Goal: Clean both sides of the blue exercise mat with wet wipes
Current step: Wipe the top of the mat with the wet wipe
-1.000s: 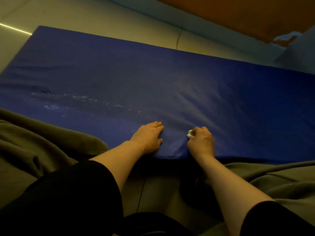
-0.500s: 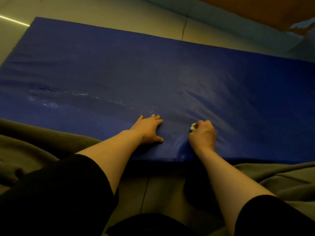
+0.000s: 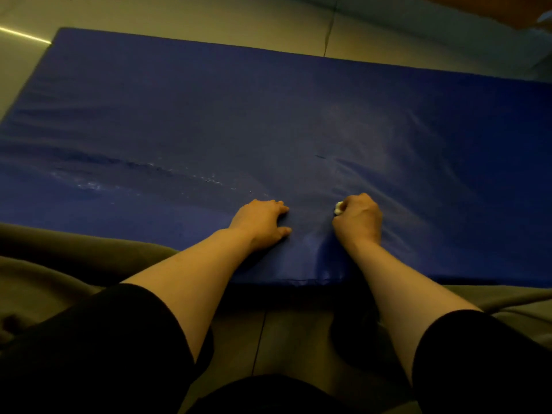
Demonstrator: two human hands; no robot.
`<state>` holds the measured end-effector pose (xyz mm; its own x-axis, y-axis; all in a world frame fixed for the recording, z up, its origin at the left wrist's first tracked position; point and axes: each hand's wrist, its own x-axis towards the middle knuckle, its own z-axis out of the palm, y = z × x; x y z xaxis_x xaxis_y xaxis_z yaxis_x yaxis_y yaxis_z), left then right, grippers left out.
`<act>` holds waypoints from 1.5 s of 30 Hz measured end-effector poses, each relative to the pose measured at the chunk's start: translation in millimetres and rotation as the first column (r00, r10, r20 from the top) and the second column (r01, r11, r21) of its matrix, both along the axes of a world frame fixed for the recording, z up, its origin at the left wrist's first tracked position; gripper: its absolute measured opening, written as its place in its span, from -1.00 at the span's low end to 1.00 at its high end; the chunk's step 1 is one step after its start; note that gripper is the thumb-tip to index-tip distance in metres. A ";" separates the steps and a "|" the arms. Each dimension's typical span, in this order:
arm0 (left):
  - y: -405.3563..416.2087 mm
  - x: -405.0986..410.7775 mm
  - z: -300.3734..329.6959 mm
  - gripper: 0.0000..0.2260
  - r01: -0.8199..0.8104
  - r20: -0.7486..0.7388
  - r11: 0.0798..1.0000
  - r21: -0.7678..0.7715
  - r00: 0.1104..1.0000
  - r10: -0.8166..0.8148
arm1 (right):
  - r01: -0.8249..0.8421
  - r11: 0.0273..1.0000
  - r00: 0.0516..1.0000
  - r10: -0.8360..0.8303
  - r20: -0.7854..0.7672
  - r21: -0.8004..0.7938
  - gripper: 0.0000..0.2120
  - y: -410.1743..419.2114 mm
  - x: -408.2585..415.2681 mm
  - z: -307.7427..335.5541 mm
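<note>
The blue exercise mat lies flat on the floor and fills most of the view. A streak of whitish wet marks runs across its left half. My left hand rests flat on the mat near its front edge, fingers fairly straight. Just to its right, my right hand is curled into a fist around a small white wet wipe, pressing it on the mat. Only a bit of the wipe shows at the fist's left side.
Pale tiled floor lies beyond the mat's far edge. An olive-grey blanket lies along the mat's near edge on both sides. My dark sleeves and lap fill the bottom of the view.
Both hands have moved further from the near edge onto the mat. The right hand keeps hold of the wipe, and the view has shifted so more of the mat's far edge shows.
</note>
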<state>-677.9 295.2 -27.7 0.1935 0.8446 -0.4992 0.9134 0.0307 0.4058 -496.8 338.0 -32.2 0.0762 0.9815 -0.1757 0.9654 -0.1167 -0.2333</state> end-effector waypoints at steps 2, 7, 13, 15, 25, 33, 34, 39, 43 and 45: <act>5.2 -0.4 0.0 -0.55 -0.026 -0.032 0.997 0.070 0.999 0.028 | -0.077 0.997 0.993 0.078 -0.085 0.006 -0.81 -10.2 -21.2 -3.8; 13.0 0.8 -0.1 -0.27 0.068 -0.126 0.993 0.093 0.990 -0.056 | -0.304 0.952 0.936 0.295 -0.192 -0.020 -0.86 -13.6 -38.4 -9.4; 34.6 -0.8 -0.8 0.03 0.144 -0.170 0.983 -0.113 0.972 -0.162 | 0.112 0.992 0.991 -0.107 -0.080 0.053 -0.82 17.4 23.9 -6.9; 41.8 -1.8 -2.9 0.06 0.152 -0.125 0.975 -0.165 0.977 -0.173 | 0.104 0.991 0.992 -0.096 -0.086 0.086 -0.82 14.3 12.6 -11.7; 51.2 5.3 -11.1 0.09 0.156 -0.170 0.959 -0.235 0.965 -0.199 | -0.141 0.986 0.973 0.155 -0.173 0.095 -0.80 25.7 3.1 -31.5; 51.6 4.6 -16.4 0.10 0.145 -0.161 0.962 -0.232 0.969 -0.185 | -0.238 0.971 0.945 0.240 -0.224 0.037 -0.85 17.5 -45.7 -36.7; 51.9 4.8 -16.5 0.10 0.142 -0.156 0.963 -0.231 0.971 -0.181 | -0.316 0.948 0.918 0.313 -0.245 0.027 -0.86 15.7 -50.8 -39.9; 52.9 5.1 -16.2 0.10 0.160 -0.170 0.956 -0.244 0.964 -0.205 | -0.170 0.985 0.972 0.173 -0.157 0.033 -0.81 47.8 -12.0 -41.5; 53.9 4.4 -18.4 0.11 0.158 -0.168 0.958 -0.240 0.965 -0.202 | 0.053 0.998 0.992 -0.049 -0.114 0.038 -0.79 58.6 2.3 -36.9; 54.3 5.3 -19.4 0.11 0.155 -0.173 0.959 -0.238 0.965 -0.199 | -0.002 0.999 0.987 0.008 -0.163 0.041 -0.79 48.1 -18.8 -36.6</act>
<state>-672.7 349.4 -47.1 0.2109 0.6702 -0.7116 0.9724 -0.0697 0.2226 -515.7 386.1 -68.8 0.0450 0.9884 -0.1451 0.9147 -0.0991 -0.3918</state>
